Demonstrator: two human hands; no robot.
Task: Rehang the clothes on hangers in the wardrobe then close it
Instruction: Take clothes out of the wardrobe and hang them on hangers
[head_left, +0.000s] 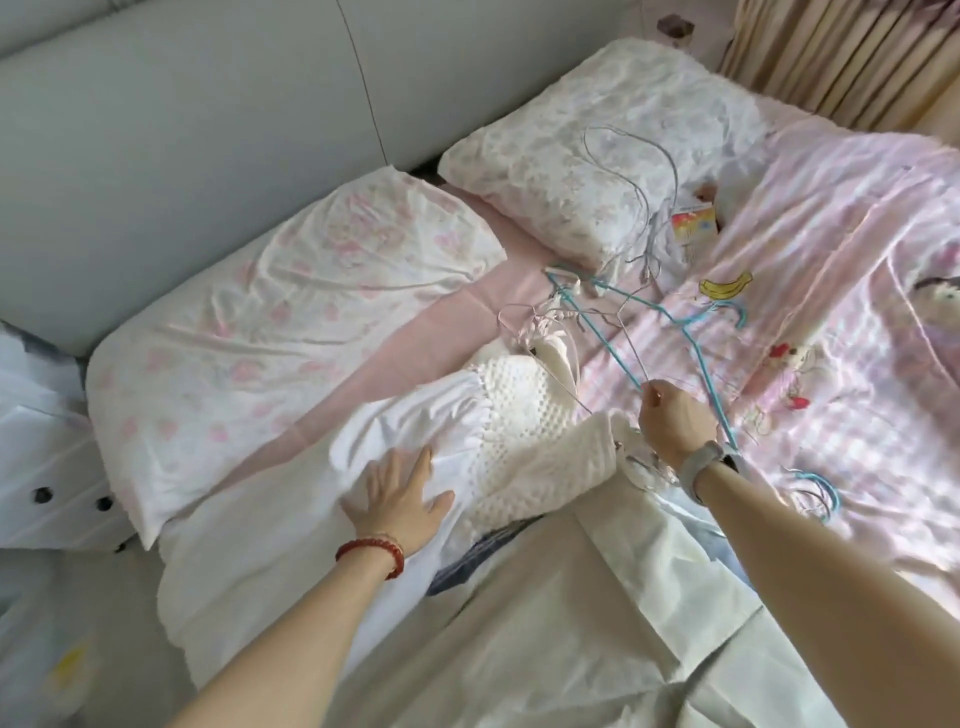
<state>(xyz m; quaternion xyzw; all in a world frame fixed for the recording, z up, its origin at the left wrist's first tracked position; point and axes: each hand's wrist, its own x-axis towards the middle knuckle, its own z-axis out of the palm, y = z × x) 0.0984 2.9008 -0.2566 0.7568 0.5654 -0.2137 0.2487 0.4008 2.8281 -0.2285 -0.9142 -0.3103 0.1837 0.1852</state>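
Two hands share the work: the left hand (400, 493), fingers flat, pins the white textured-bodice dress (498, 415) to the bed; the right hand (670, 415) pinches a thin pale wire hanger (631, 345), probably to thread it in.

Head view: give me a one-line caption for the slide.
Left hand flat on a white dress on the bed; right hand pinching a wire hanger.

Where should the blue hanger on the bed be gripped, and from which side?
Grip the blue hanger at its neck just below the hook, coming from above. It lies flat on the quilt with thin white hangers crossing its left end, so the hook end looks clearest. The right hand pinches a wire nearby.
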